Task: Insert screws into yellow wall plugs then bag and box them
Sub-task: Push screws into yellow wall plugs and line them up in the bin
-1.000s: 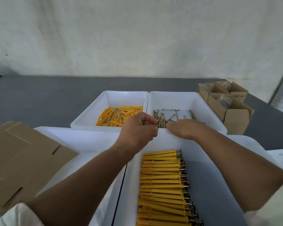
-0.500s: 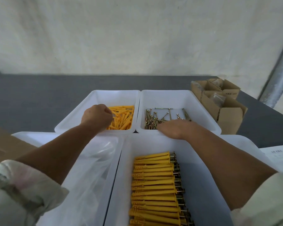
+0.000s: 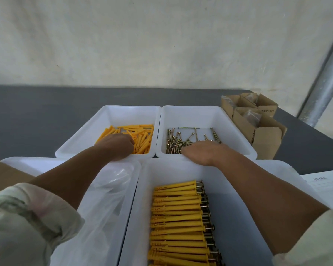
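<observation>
Grey table (image 3: 46,116), pale wall (image 3: 161,45), yellow plugs (image 3: 142,137)

The left hand (image 3: 116,145) dips among loose yellow plugs (image 3: 142,137) in the far-left tray (image 3: 112,112), and the right hand (image 3: 202,153) among screws (image 3: 176,140) alongside. Filled plugs (image 3: 178,214) lie near.

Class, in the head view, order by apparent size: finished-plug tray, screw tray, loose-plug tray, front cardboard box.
1. Finished-plug tray, though it is nearest the camera.
2. Screw tray and loose-plug tray: alike, unranked.
3. Front cardboard box.
</observation>
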The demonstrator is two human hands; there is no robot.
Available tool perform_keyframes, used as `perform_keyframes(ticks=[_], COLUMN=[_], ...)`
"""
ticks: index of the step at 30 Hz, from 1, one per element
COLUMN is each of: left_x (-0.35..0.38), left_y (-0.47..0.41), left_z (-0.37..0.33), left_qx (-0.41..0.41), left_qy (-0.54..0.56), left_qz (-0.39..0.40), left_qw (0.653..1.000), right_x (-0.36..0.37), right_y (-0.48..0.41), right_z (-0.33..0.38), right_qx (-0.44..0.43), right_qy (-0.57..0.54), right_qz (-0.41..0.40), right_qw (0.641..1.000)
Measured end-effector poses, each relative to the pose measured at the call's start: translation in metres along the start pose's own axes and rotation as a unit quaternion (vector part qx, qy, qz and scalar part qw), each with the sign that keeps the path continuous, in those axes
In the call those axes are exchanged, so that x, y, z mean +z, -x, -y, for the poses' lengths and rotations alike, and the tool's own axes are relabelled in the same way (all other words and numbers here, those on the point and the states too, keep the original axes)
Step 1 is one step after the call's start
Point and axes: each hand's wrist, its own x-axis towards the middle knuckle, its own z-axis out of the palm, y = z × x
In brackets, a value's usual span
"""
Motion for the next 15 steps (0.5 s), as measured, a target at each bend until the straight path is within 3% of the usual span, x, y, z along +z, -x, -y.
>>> perform_keyframes(ticks=[10, 15], left_x=[0.0004, 0.0023], left_y=[0.0004, -0.0008], left_z=[0.0008, 0.0030], left_qx=[0.058, 0.004], left_qy=[-0.160, -0.043], left_qz=[0.015, -0.060], left_qw=[0.985, 0.997], right_x=[0.0026, 0.0085], right_y=[-0.0003, 0.0007], right_z=[-0.0013, -0.0042], right_qx=[0.002, 0.011], right_qy=[0.022, 0.002], right_qz=[-0.036, -0.111], right_qw=[0.999, 0.994])
